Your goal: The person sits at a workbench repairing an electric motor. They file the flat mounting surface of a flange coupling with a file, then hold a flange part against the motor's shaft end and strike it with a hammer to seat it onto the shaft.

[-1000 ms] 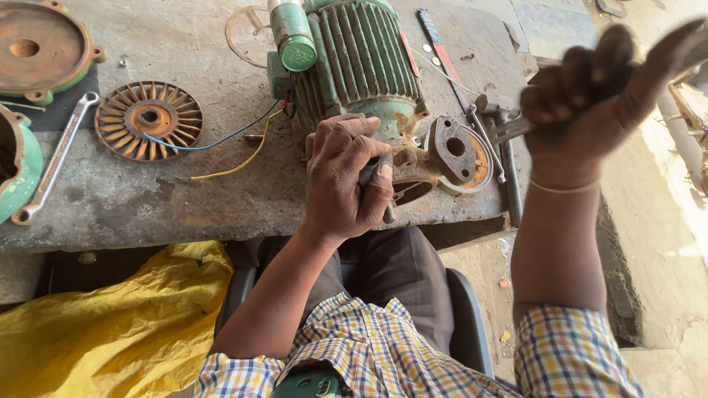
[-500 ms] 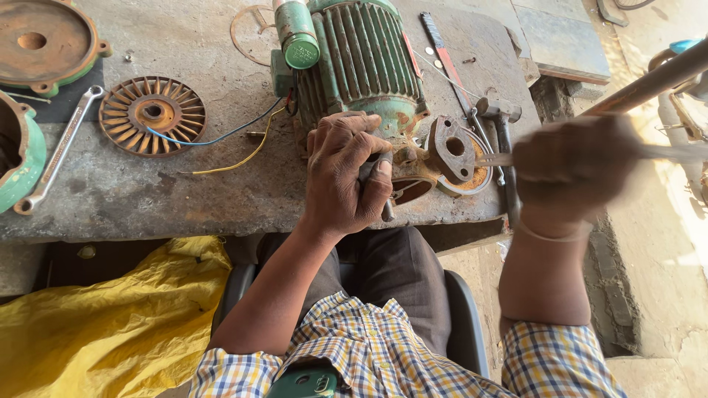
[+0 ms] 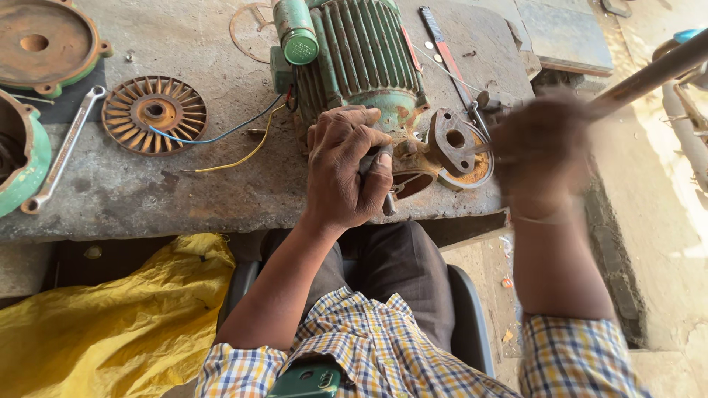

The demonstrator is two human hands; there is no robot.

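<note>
Grey and scuffed, the concrete table (image 3: 169, 191) carried a green ribbed motor (image 3: 361, 59), a rusty fan wheel (image 3: 153, 114), a spanner (image 3: 63, 151) and a rusty end cover (image 3: 40, 40), with blue and yellow wires trailing between them. Yellow plastic sheeting (image 3: 103, 324) lay on the floor below. The left hand (image 3: 345, 173) had stayed where it was, its grip pressed together around a dark tool handle (image 3: 386, 200) at the motor's rusty front end. The right hand (image 3: 542, 151), raised high a second before, had come down beside the flange (image 3: 453, 140), blurred; its grip seemed wrapped around a long brown handle (image 3: 649, 74).
</note>
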